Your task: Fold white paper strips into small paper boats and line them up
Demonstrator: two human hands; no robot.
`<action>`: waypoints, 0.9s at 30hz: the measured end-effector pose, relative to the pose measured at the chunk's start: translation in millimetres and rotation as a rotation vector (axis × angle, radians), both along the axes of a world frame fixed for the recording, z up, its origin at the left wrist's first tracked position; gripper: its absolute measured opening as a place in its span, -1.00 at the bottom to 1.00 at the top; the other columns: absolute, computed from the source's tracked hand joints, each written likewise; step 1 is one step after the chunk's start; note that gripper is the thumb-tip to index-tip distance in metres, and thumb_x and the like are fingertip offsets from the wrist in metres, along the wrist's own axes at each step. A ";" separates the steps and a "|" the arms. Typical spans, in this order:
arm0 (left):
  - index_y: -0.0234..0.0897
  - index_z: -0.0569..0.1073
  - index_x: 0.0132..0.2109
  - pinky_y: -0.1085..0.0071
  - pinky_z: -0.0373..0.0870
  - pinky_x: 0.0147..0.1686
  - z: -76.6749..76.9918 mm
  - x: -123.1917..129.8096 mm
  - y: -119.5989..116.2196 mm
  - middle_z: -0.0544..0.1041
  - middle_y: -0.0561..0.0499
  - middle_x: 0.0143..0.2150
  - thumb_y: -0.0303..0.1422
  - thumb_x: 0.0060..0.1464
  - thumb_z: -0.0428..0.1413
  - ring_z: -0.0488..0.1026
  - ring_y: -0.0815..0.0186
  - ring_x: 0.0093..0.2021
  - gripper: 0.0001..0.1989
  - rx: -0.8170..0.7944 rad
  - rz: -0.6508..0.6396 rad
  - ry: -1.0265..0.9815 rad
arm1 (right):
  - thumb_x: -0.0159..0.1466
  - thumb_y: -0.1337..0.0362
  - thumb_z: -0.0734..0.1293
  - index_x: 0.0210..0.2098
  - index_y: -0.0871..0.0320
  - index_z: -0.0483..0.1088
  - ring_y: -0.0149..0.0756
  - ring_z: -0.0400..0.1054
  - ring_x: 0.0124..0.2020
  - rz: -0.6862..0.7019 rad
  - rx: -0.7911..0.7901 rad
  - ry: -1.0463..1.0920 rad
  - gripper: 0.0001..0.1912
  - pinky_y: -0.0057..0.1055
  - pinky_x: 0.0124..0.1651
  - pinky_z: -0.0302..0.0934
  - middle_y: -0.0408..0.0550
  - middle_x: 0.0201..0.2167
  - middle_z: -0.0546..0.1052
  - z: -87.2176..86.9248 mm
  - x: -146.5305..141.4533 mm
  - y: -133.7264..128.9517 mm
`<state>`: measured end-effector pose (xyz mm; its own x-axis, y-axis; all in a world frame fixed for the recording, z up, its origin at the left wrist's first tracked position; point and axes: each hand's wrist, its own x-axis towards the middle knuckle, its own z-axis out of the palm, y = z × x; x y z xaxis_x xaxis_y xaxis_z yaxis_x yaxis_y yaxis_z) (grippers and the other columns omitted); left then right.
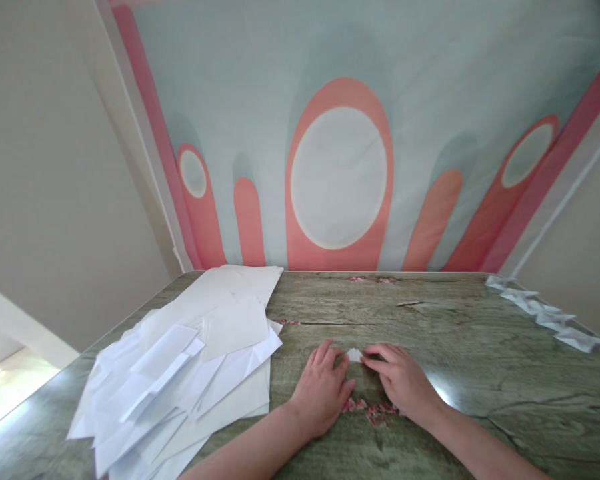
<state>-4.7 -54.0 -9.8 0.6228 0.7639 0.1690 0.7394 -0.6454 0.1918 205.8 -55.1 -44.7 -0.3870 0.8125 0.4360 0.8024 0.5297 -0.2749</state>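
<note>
A small white folded paper (355,355) with a jagged upper edge lies at the middle of the wood-patterned table, between my two hands. On its left side my left hand (321,390) rests with curled fingers, the fingertips holding that edge. From the right, the thumb and forefinger of my right hand (405,383) pinch the opposite corner. Parts of the paper's edges are hidden under the fingertips.
A large loose pile of white paper sheets (235,327), some creased, covers the table's left side. Several folded white paper pieces (555,320) lie in a row along the right edge. Behind the table (480,353) stands a wall panel (425,87) with pink arches.
</note>
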 end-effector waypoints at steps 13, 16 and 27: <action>-0.23 0.30 0.06 0.13 -0.03 0.20 5.5 2.8 0.5 0.25 -0.07 0.09 -0.26 0.19 -0.07 -0.08 0.11 0.26 -0.68 0.013 -0.004 0.010 | 0.29 0.34 0.16 -0.02 0.06 0.37 -0.20 0.29 -0.09 -0.032 0.017 0.035 -0.70 -0.23 -0.07 0.20 -0.01 -0.09 0.41 -0.3 -11.0 -0.4; -0.21 0.34 0.02 0.14 0.01 0.19 1.0 1.9 3.5 0.28 -0.05 0.06 -0.33 0.17 -0.04 -0.03 0.13 0.24 -0.72 0.011 -0.003 -0.051 | 0.28 0.36 0.17 -0.03 0.05 0.37 -0.19 0.28 -0.09 -0.018 0.008 -0.029 -0.70 -0.21 -0.08 0.19 -0.01 -0.10 0.42 -0.3 -12.3 -0.7; -0.20 0.41 -0.02 0.15 0.14 0.12 -6.0 -2.6 10.8 0.36 -0.06 -0.05 -0.42 0.11 0.03 0.15 0.13 0.13 -0.73 -0.022 -0.035 -0.257 | 0.28 0.29 0.18 -0.13 -0.01 0.44 -0.24 0.34 -0.15 -0.031 -0.030 0.158 -0.75 -0.25 -0.10 0.20 -0.07 -0.18 0.46 -1.6 -7.7 2.8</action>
<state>-7.3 -43.1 -15.7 0.5875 0.7478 0.3092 0.6420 -0.6633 0.3845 198.1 -52.3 -46.3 -0.2901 0.8368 0.4643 0.7640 0.4947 -0.4142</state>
